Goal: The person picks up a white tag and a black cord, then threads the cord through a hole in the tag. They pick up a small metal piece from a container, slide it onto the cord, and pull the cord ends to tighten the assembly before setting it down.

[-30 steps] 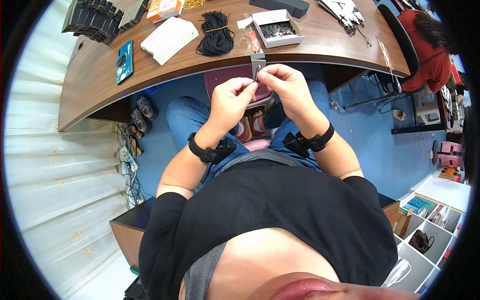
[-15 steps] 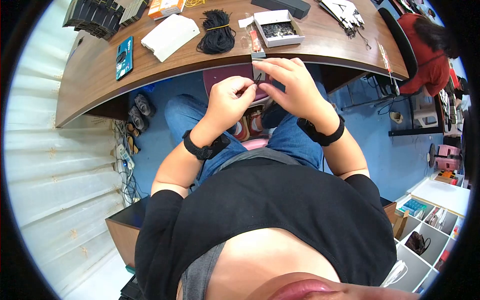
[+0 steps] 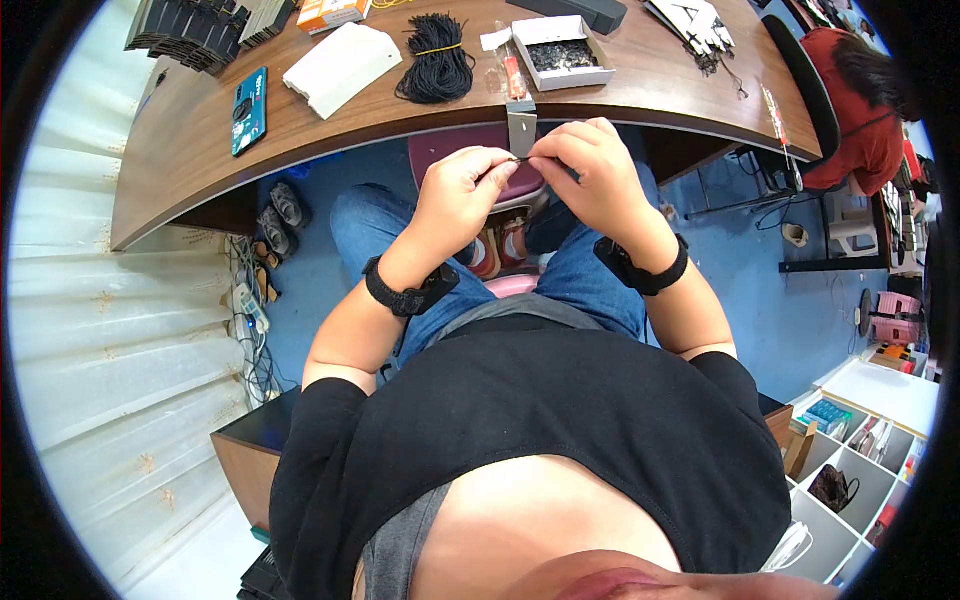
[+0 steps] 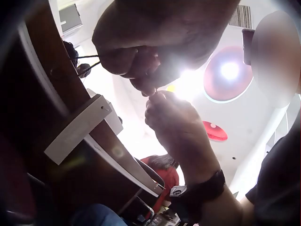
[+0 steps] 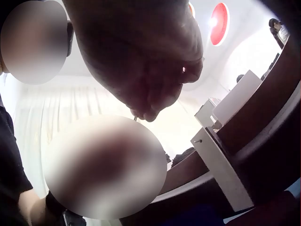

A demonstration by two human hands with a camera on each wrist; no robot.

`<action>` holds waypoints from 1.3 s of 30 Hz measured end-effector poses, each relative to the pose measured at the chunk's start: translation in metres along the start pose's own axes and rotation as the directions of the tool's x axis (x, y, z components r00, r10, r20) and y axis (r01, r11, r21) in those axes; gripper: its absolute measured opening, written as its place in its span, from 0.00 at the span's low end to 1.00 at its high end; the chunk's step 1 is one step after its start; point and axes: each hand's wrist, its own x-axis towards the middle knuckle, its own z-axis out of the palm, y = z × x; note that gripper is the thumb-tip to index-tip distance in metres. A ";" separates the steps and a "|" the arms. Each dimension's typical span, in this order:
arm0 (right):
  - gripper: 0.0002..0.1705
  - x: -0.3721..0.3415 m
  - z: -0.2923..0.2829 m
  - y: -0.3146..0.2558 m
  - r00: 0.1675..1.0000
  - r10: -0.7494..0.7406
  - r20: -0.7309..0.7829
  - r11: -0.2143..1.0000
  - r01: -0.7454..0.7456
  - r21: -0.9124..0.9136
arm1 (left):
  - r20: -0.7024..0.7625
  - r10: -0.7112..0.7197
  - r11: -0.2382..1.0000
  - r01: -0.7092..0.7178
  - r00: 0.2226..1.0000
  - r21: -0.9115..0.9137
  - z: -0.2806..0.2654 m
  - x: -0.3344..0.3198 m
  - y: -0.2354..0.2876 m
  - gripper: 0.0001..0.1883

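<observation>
Pinching a thin black cord (image 3: 522,160) with your left hand (image 3: 453,203) and right hand (image 3: 600,185), you are ideally balancing light, even tension.

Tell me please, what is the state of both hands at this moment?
Left hand: fingers closed, pinching a thin black cord.
Right hand: thumb and finger closed, pinching the same cord.

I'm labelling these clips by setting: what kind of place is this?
Probably a small workshop or packing room: a bundle of black cords, a box of small black parts, stacked dark pieces.
</observation>
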 end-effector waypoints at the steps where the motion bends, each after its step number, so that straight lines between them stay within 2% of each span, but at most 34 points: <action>1: 0.05 0.000 -0.001 0.000 0.999 -0.026 -0.028 0.998 0.024 -0.061 | 0.020 -0.001 1.000 0.001 1.000 0.002 0.000 0.000 -0.002 0.08; 4: 0.06 -0.008 0.000 0.000 0.997 -0.050 -0.066 0.986 0.039 -0.164 | 0.120 -0.204 0.976 0.211 0.972 -0.056 -0.006 -0.001 -0.010 0.08; 7: 0.06 -0.017 0.006 0.000 0.996 -0.034 -0.083 0.982 0.018 -0.189 | 0.113 -0.252 0.963 0.261 0.961 -0.072 -0.005 -0.001 -0.014 0.08; 10: 0.06 -0.025 0.016 0.002 0.995 0.015 -0.102 0.986 -0.032 -0.165 | 0.034 -0.192 0.981 0.193 0.981 -0.027 -0.001 -0.001 -0.016 0.07; 13: 0.05 -0.039 0.031 0.006 0.975 0.211 -0.061 0.977 -0.212 0.000 | 0.077 -0.079 0.920 0.042 0.994 0.389 -0.005 0.004 -0.001 0.06; 14: 0.04 -0.045 0.036 0.007 0.948 0.318 0.024 0.942 -0.319 0.102 | 0.089 -0.090 0.945 0.057 0.992 0.323 -0.005 0.004 -0.002 0.05; 15: 0.03 -0.048 0.041 0.008 0.859 0.500 0.111 0.799 -0.507 0.325 | 0.104 -0.102 0.964 0.072 0.989 0.257 -0.005 0.005 -0.003 0.05; 16: 0.03 -0.051 0.047 0.010 0.738 0.631 0.239 0.567 -0.650 0.506 | 0.119 -0.116 0.978 0.092 0.986 0.189 -0.006 0.004 -0.004 0.05; 17: 0.04 -0.053 0.052 0.012 0.600 0.696 0.393 0.275 -0.729 0.626 | 0.120 -0.104 0.974 0.077 0.987 0.212 -0.006 0.004 -0.005 0.05; 18: 0.06 -0.053 0.052 0.013 0.619 0.664 0.418 0.259 -0.716 0.649 | 0.118 -0.091 0.970 0.061 0.989 0.235 -0.007 0.004 -0.006 0.06; 21: 0.05 -0.050 0.047 0.008 0.683 0.650 0.332 0.475 -0.707 0.524 | 0.128 -0.102 0.960 0.064 0.986 0.272 -0.009 0.004 -0.011 0.06; 23: 0.05 -0.049 0.044 0.010 0.849 0.512 0.131 0.783 -0.524 0.335 | 0.134 -0.104 0.949 0.058 0.986 0.311 -0.009 0.004 -0.008 0.06; 24: 0.05 -0.048 0.042 0.011 0.913 0.405 0.052 0.890 -0.407 0.206 | 0.132 -0.107 0.945 0.060 0.985 0.321 -0.009 0.004 -0.009 0.06; 26: 0.07 -0.045 0.036 0.006 0.972 0.211 -0.100 0.977 -0.209 0.032 | 0.128 -0.109 0.938 0.059 0.986 0.341 -0.006 0.003 -0.015 0.08; 27: 0.07 -0.043 0.035 0.004 0.982 0.100 -0.160 0.991 -0.112 -0.068 | 0.144 -0.313 0.950 0.310 0.939 0.045 -0.006 0.004 -0.018 0.08; 28: 0.06 -0.045 0.037 0.004 0.980 0.078 -0.186 0.989 -0.099 -0.109 | 0.221 -0.486 0.812 0.531 0.845 -0.244 -0.007 0.004 -0.022 0.09; 29: 0.06 -0.048 0.039 0.005 0.980 0.079 -0.184 0.988 -0.102 -0.115 | 0.348 -0.600 0.545 0.687 0.720 -0.481 -0.007 0.005 -0.026 0.09; 30: 0.06 -0.050 0.039 0.005 0.980 0.081 -0.182 0.987 -0.103 -0.120 | 0.448 -0.546 0.360 0.681 0.708 -0.638 -0.005 0.005 -0.029 0.08; 31: 0.06 -0.052 0.040 0.004 0.980 0.081 -0.181 0.987 -0.104 -0.124 | 0.553 -0.518 0.117 0.694 0.653 -0.711 -0.005 0.007 -0.031 0.08; 33: 0.06 -0.053 0.042 0.001 0.982 0.070 -0.174 0.987 -0.093 -0.130 | 0.598 -0.546 -0.037 0.697 0.586 -0.717 0.000 0.008 -0.029 0.08; 36: 0.06 -0.054 0.042 -0.006 0.988 0.029 -0.149 0.990 -0.049 -0.129 | 0.592 -0.518 -0.020 0.683 0.617 -0.730 0.007 0.005 -0.027 0.09; 39: 0.06 -0.050 0.040 -0.009 0.988 0.009 -0.153 0.992 -0.027 -0.120 | 0.318 -0.585 0.545 0.652 0.746 -0.527 0.016 -0.003 -0.017 0.09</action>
